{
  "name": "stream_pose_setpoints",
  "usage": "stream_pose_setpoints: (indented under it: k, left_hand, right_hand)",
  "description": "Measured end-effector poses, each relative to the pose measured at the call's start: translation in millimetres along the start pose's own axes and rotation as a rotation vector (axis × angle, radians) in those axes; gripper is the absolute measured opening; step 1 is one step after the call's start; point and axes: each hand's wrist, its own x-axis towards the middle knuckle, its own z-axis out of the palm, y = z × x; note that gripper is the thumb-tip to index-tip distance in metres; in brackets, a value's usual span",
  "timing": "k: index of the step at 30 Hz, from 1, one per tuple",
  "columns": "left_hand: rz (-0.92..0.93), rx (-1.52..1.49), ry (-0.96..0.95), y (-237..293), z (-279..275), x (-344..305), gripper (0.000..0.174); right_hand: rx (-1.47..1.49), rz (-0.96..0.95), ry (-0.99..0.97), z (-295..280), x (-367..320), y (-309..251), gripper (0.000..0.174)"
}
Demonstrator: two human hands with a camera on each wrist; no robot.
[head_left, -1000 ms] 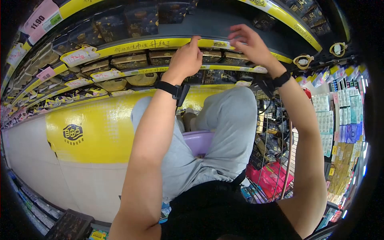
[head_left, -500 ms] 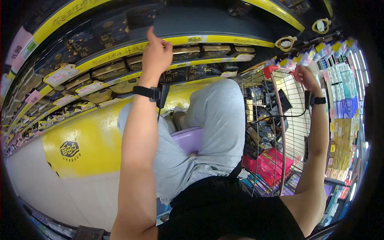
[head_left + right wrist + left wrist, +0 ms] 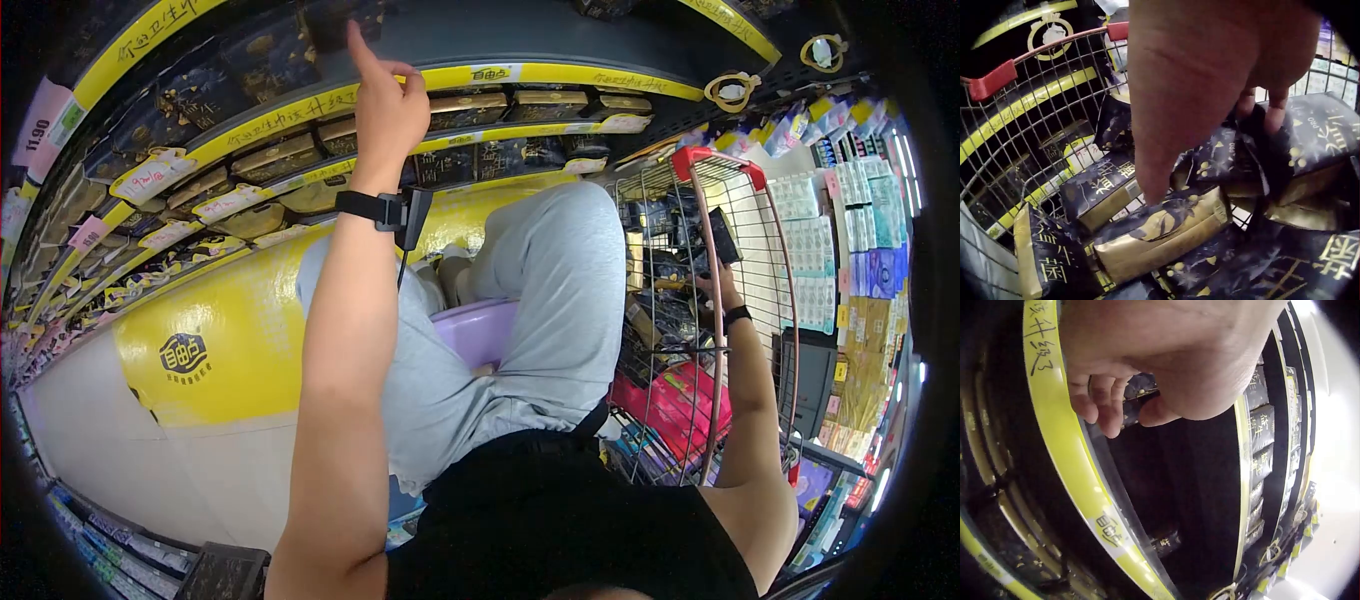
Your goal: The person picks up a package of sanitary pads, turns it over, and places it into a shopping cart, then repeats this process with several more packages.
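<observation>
My left hand (image 3: 392, 112) is raised at the yellow-edged shelf, index finger extended and the other fingers bent loosely, holding nothing. In the left wrist view its fingertips hang over the shelf lip, with dark sanitary pad packs (image 3: 1136, 387) behind them. My right hand (image 3: 1210, 75) reaches down into the shopping cart (image 3: 690, 165). There its thumb points straight down beside a black-and-gold pack (image 3: 1163, 234), and two fingertips are right at the top of another dark pack (image 3: 1316, 134). The rest of its fingers are hidden behind the palm.
Lower shelves hold rows of gold-edged packs (image 3: 545, 103). A pink package (image 3: 680, 405) lies in the cart's near end. My knees and a purple stool (image 3: 470, 330) are between shelf and cart. More goods (image 3: 880, 270) line the right side.
My right hand has swung away from the shelf, out to the right and down into the cart. My left hand has shifted left along the shelf edge.
</observation>
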Motion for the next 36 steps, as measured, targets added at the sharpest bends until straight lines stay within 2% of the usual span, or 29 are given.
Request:
stream_pose_setpoints:
  k: [2, 3, 7, 11, 14, 18, 19, 22, 23, 26, 27, 31, 34, 35, 36]
  left_hand:
    - [-0.001, -0.028, 0.004, -4.2, 2.3, 3.1, 0.090]
    - [-0.002, -0.041, 0.006, -6.5, 3.3, 4.4, 0.091]
    - [-0.035, -0.094, -0.004, -12.6, 6.8, 10.0, 0.090]
    - [-0.039, -0.101, 0.003, -12.5, 5.8, 11.0, 0.091]
    - [-0.097, -0.136, -0.022, 2.2, 1.1, 9.0, 0.091]
    - [-0.129, -0.101, -0.020, 8.8, -3.3, 8.4, 0.091]
    - [-0.136, -0.100, -0.027, 8.8, -4.4, 8.8, 0.091]
    - [-0.099, -0.055, -0.008, 1.0, -5.1, 12.8, 0.092]
    - [-0.095, -0.045, -0.002, -0.5, -5.3, 13.0, 0.092]
    - [-0.087, -0.052, 0.013, -4.0, -4.1, 16.1, 0.092]
    - [-0.088, -0.061, 0.007, -4.8, -3.7, 16.1, 0.092]
    - [-0.071, -0.058, -0.006, -6.0, -3.8, 16.4, 0.093]
    - [-0.062, -0.046, -0.003, -2.4, -2.0, 17.1, 0.093]
    - [-0.063, -0.042, -0.001, -1.2, -2.3, 16.8, 0.093]
    - [-0.071, -0.032, -0.010, 0.2, -2.6, 16.7, 0.093]
  right_hand:
    - [-0.112, 0.015, 0.040, 11.8, -4.2, -15.7, 0.109]
    - [-0.068, -0.031, 0.017, 8.8, -4.6, -19.0, 0.116]
    - [0.119, 0.087, 0.158, -3.2, -4.4, -30.4, 0.123]
    - [0.049, 0.290, 0.174, -26.8, -4.3, -51.3, 0.114]
    - [0.029, 0.275, 0.104, -25.3, 8.7, -30.6, 0.110]
    - [-0.197, 0.112, 0.234, -29.4, 18.2, -22.0, 0.096]
    - [-0.345, 0.194, 0.225, -29.8, 17.7, -25.9, 0.084]
    - [-0.533, -0.111, 0.443, -37.1, 19.9, -26.6, 0.080]
    - [-0.400, -0.217, 0.424, -40.1, 27.2, -22.9, 0.075]
    - [0.029, -0.021, 0.174, -44.3, 38.3, -30.1, 0.068]
    - [0.040, 0.048, 0.234, -41.7, 37.9, -37.0, 0.061]
    - [0.167, 0.166, 0.290, -61.3, 20.2, -58.2, 0.059]
    - [0.066, 0.174, 0.341, -83.7, -0.3, -59.0, 0.056]
    - [0.048, 0.242, 0.321, -100.9, -8.0, -64.0, 0.053]
    - [0.032, 0.199, 0.338, -116.1, -17.8, -64.5, 0.052]
